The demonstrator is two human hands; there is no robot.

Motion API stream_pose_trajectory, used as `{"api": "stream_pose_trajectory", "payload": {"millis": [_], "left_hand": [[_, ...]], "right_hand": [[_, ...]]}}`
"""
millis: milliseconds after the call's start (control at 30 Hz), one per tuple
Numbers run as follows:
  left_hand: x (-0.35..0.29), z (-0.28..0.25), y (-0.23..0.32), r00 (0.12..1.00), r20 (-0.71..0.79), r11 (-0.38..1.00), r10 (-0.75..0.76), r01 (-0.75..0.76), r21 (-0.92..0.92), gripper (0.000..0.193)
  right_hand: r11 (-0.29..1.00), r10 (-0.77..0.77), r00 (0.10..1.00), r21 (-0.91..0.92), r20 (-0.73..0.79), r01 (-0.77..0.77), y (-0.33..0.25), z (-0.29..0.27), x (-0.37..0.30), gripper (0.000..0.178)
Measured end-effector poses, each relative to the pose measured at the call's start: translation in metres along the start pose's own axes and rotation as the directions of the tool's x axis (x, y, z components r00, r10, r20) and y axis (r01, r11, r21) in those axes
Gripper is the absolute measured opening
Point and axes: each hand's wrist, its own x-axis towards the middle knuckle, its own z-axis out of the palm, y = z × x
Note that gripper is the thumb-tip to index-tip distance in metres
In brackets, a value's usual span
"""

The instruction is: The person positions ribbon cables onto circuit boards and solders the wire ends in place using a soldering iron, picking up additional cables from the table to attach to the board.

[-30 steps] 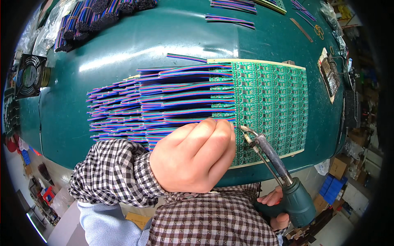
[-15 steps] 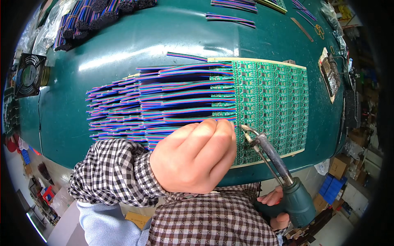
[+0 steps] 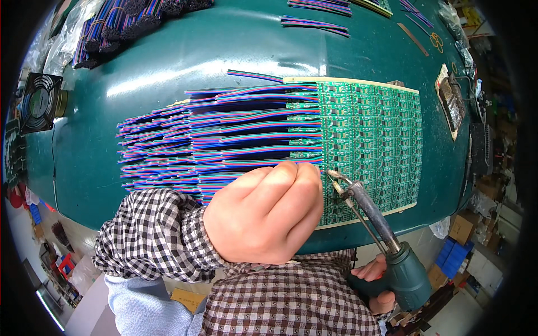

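My left hand [image 3: 266,215] is closed in a pinch at the near rows of the green circuit board panel [image 3: 370,140], at the end of a multicoloured ribbon cable. Its fingertips are mostly hidden behind the knuckles. Many such ribbon cables [image 3: 252,134] run leftward from the panel's left part in stacked rows. Gripped by its handle in my right hand [image 3: 372,271] is a dark green soldering gun [image 3: 408,280]. The gun's bent metal tip [image 3: 332,173] and the thin tube beside it meet the panel just right of my left fingertips.
Bundled cables [image 3: 120,25] lie at the far left near a small black fan [image 3: 42,103]. More loose cables [image 3: 314,25] lie at the back of the green table [image 3: 246,53]. A burnt-looking tray [image 3: 450,103] and yellow rubber bands [image 3: 436,42] are on the right.
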Motion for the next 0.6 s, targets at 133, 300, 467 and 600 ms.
{"api": "stream_pose_trajectory", "payload": {"millis": [133, 300, 467, 600], "left_hand": [[-0.001, -0.001, -0.001, 1.000, 0.017, 1.000, 0.000, 0.000, -0.008, 0.027], [-0.001, 0.000, 0.000, 1.000, 0.007, 1.000, -0.005, 0.005, -0.005, 0.029], [0.001, -0.003, 0.000, 1.000, 0.027, 1.000, 0.004, -0.005, 0.013, 0.029], [0.001, -0.002, 0.001, 1.000, 0.026, 1.000, -0.003, 0.003, 0.003, 0.029]], "right_hand": [[1.000, 0.015, 1.000, 0.011, 0.014, -0.015, -0.001, 0.003, 0.001, 0.086], [1.000, 0.018, 1.000, -0.013, -0.015, -0.018, -0.001, 0.005, 0.000, 0.086], [0.999, -0.006, 1.000, -0.034, -0.031, 0.005, -0.002, 0.013, 0.002, 0.087], [0.990, -0.118, 0.988, -0.084, -0.098, 0.110, -0.004, 0.024, 0.006, 0.085]]}}
